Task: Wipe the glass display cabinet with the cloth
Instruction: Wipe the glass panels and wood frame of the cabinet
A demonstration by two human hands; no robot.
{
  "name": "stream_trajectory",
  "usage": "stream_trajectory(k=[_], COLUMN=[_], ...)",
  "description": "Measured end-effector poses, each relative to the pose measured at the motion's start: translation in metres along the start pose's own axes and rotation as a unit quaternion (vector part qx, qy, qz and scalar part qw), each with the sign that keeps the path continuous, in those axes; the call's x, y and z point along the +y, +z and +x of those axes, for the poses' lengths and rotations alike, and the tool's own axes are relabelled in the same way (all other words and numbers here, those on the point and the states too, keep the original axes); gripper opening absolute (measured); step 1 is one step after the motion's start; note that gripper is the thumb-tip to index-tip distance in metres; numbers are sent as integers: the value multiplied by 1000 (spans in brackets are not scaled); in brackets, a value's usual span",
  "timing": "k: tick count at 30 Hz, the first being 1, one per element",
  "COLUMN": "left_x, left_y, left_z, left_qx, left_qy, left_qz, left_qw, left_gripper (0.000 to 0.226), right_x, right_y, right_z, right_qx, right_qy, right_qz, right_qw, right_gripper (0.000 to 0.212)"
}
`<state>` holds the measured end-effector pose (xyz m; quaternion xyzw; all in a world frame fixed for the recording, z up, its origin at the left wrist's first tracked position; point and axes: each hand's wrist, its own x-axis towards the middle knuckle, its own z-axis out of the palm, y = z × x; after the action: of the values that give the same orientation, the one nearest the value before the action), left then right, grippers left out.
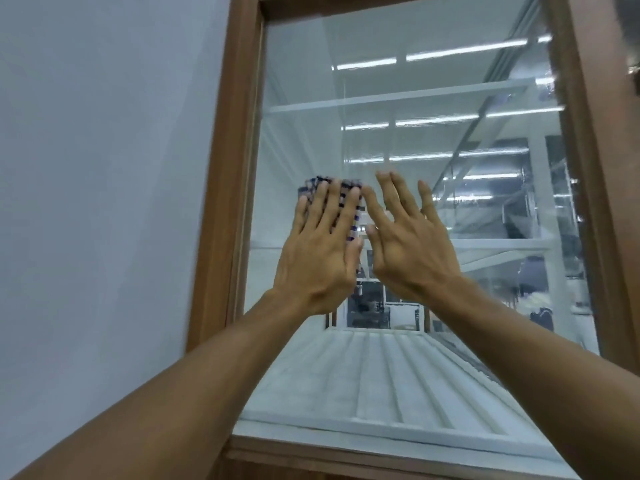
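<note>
mid-wipe, the checked cloth (341, 206) is pressed flat to the cabinet glass (433, 98) under the spread left hand (320, 244), the right hand (408, 237) held open beside; a firm sweep is likely needed next.

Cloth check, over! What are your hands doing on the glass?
Left hand flat, pressing checked cloth to cabinet glass. Right hand open, empty, beside it. Nothing in the way.
</note>
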<state>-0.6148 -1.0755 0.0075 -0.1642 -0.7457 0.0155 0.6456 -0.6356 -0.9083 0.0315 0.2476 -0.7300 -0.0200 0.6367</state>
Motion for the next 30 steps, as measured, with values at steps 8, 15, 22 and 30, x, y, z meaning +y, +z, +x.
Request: stream_trajectory(k=[8, 15, 22, 30], left_x=[75, 127, 158, 227], left_y=[24, 29, 42, 63], left_z=[29, 82, 85, 77], left_qx=[-4, -19, -33, -46], left_qy=[40, 0, 86, 107], left_qz=[-8, -8, 23, 8], left_qw=[999, 1000, 995, 993], left_gripper=[69, 69, 68, 65], right_x=[71, 108, 175, 187], right_y=[-19, -41, -58, -55], right_z=[-28, -43, -94, -114], right_qx=[23, 6, 43, 117], right_qy=[53, 65, 111, 115], right_qz=[-4, -32, -68, 75], right_qw=[998, 997, 991, 983], right_gripper=[67, 70, 69, 61])
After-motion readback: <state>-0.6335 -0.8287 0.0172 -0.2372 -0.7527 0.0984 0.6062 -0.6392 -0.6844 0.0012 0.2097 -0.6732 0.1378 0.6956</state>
